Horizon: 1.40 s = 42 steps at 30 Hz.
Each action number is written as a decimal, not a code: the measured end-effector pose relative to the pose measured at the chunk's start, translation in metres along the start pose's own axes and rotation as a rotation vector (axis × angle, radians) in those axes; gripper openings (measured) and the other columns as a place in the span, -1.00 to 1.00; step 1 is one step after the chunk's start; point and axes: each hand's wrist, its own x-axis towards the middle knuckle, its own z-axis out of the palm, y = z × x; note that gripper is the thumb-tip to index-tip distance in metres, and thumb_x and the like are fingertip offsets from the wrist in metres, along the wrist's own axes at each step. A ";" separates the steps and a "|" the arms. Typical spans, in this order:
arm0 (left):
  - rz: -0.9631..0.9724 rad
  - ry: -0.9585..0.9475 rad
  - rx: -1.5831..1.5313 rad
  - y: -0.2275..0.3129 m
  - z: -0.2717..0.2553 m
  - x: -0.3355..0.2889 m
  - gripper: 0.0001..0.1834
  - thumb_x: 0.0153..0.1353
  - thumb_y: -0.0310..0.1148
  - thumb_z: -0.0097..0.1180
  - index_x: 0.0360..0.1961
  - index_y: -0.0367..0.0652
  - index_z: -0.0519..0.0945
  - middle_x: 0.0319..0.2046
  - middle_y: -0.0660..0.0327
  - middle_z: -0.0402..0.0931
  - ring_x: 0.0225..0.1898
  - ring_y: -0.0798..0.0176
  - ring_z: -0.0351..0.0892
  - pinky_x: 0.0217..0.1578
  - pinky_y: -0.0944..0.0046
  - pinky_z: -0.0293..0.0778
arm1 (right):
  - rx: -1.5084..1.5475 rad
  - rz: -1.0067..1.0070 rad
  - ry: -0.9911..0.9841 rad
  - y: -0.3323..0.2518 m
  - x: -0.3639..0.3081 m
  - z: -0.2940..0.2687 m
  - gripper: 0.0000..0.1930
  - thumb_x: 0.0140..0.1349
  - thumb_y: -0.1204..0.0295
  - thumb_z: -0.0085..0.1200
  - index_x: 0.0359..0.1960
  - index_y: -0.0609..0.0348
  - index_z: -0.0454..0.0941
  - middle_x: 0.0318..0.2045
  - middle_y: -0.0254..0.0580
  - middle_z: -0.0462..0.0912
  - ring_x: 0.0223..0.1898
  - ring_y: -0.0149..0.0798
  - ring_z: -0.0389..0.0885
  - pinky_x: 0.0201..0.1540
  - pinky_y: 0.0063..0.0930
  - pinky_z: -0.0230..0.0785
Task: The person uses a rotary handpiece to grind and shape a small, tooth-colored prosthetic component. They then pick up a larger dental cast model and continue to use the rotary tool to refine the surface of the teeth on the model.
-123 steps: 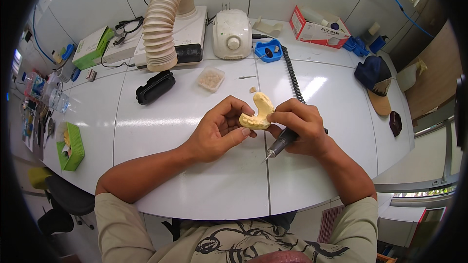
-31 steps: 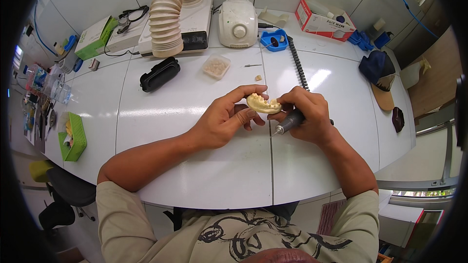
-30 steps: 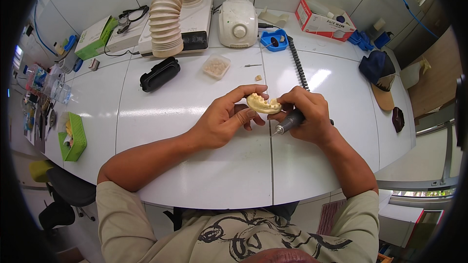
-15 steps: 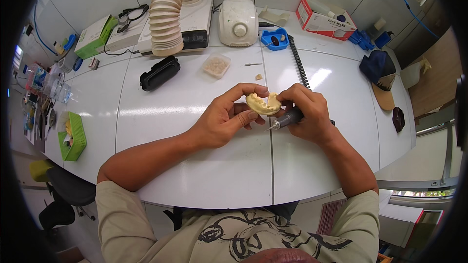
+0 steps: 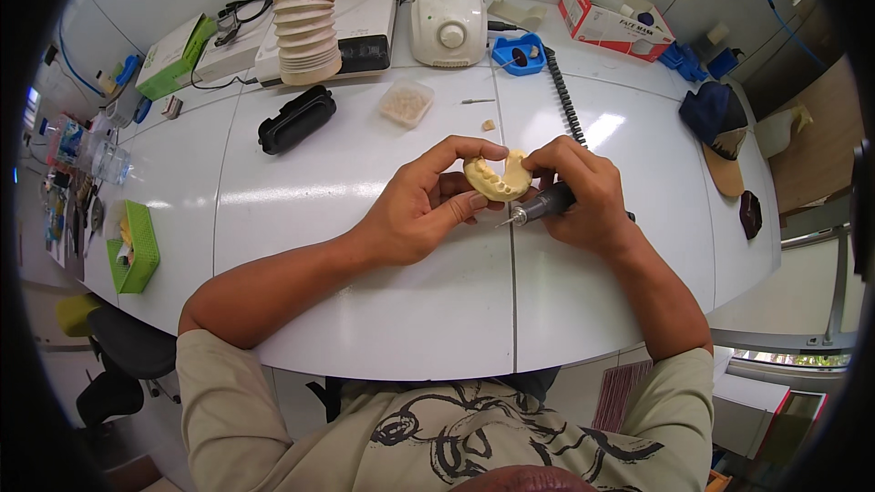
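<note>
A pale yellow horseshoe-shaped dental cast [image 5: 499, 184] with a row of teeth is held up over the white table. My left hand [image 5: 427, 200] grips its left side, thumb below and index finger at the upper rim. With thumb and index finger, my right hand [image 5: 583, 187] pinches the cast's right side. That same hand also holds a dark rotary handpiece [image 5: 545, 204] against its palm, its thin bur pointing left, below the cast and apart from it. Beyond the hands lie a small tan cast piece [image 5: 488, 125] and a loose bur [image 5: 478, 101].
A clear box of pale pieces [image 5: 406, 104] and a black case [image 5: 296, 120] lie left of centre. Behind stand a ribbed suction hose [image 5: 310, 32], a white control unit [image 5: 448, 23] and a blue tray [image 5: 519, 55]. A coiled cord [image 5: 567, 96] runs toward my right hand. A cap [image 5: 715, 137] lies right.
The dental cast has tilted, so its open arch and the tops of the teeth show more. Both hands keep their hold. The whole view has shifted slightly.
</note>
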 end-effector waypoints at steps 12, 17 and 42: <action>0.126 0.079 0.023 -0.004 0.003 -0.001 -0.53 0.58 -0.66 0.17 0.41 -0.05 0.49 0.64 0.07 0.32 0.32 0.25 0.69 0.18 0.26 0.70 | 0.088 -0.031 0.101 -0.001 0.001 0.000 -0.48 0.06 0.54 0.70 0.07 0.14 0.74 -0.11 -0.16 0.76 -0.34 -0.26 0.76 -0.33 -0.35 0.66; 0.178 0.093 -0.021 -0.005 0.004 0.000 -0.58 0.56 -0.66 0.20 0.34 -0.15 0.49 0.63 -0.06 0.31 0.38 0.18 0.68 0.28 0.22 0.70 | 0.075 -0.051 0.132 -0.002 0.001 0.002 -0.47 0.08 0.53 0.70 0.10 0.16 0.75 -0.06 -0.13 0.78 -0.32 -0.26 0.78 -0.31 -0.37 0.67; 0.029 0.208 -0.309 0.004 0.000 0.008 -0.32 0.64 -0.42 0.23 0.57 -0.03 0.09 0.36 0.00 0.33 0.37 -0.12 0.70 0.37 0.00 0.76 | -0.051 0.422 -0.272 -0.039 0.002 -0.022 -0.78 0.67 0.27 0.13 -0.07 0.17 0.51 -0.44 0.02 0.68 -0.43 0.21 0.68 -0.35 0.02 0.45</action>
